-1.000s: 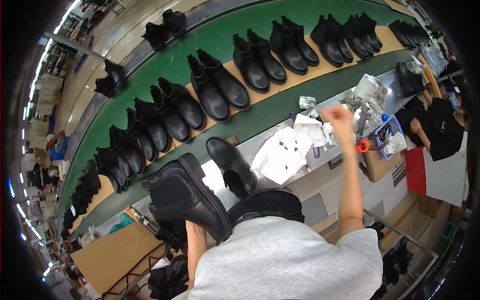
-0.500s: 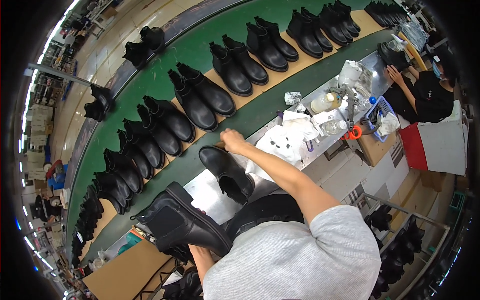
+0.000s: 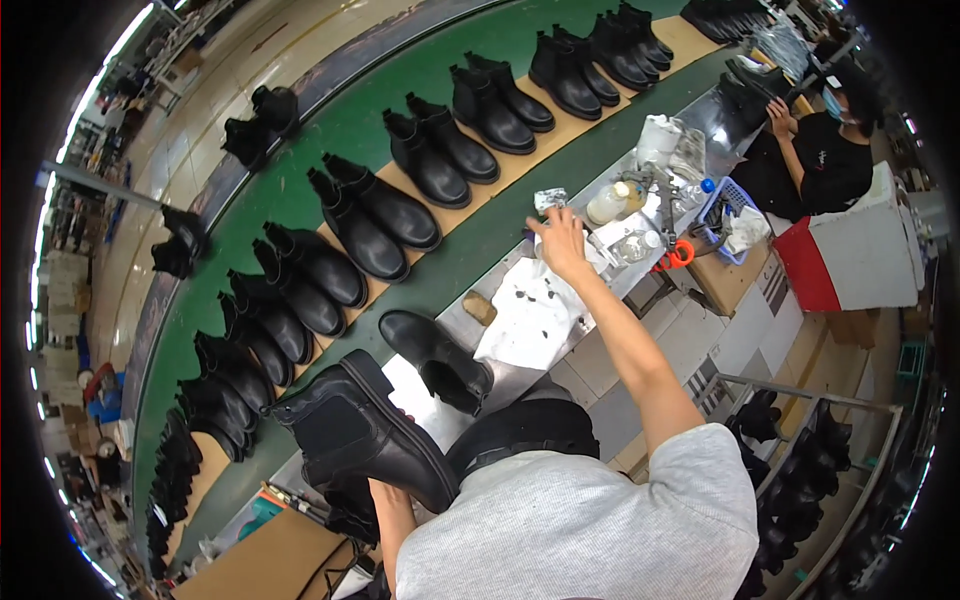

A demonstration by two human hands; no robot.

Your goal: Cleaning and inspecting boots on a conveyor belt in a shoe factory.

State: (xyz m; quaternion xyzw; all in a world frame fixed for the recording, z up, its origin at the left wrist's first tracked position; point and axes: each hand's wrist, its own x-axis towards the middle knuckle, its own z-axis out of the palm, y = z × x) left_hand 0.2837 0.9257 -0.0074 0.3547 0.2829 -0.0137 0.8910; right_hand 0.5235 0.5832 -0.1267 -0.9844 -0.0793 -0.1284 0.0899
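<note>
My left hand (image 3: pixel 408 416) is mostly hidden behind a black ankle boot (image 3: pixel 372 425), which it holds tilted with the sole toward me. My right hand (image 3: pixel 562 242) reaches out over the metal bench with its fingers apart and nothing seen in them. Just beyond its fingertips lies a small white item with dark smudges (image 3: pixel 549 200). A white cloth with black stains (image 3: pixel 527 312) spreads below that wrist. Beside the cloth rests a brown block (image 3: pixel 479 307), and a second black boot (image 3: pixel 436 360) lies on the bench near my waist.
Pairs of black boots (image 3: pixel 430 155) line a cardboard strip on the green conveyor (image 3: pixel 330 110). Bottles (image 3: pixel 607 203), orange-handled scissors (image 3: pixel 677 255) and a blue basket (image 3: pixel 733 222) sit to the right. A co-worker (image 3: pixel 815 165) handles boots at far right. A boot rack (image 3: pixel 810 400) stands lower right.
My right hand has let go of the brown block, leaving it on the bench, and has moved right and away toward the small smudged item. My left hand still holds its boot.
</note>
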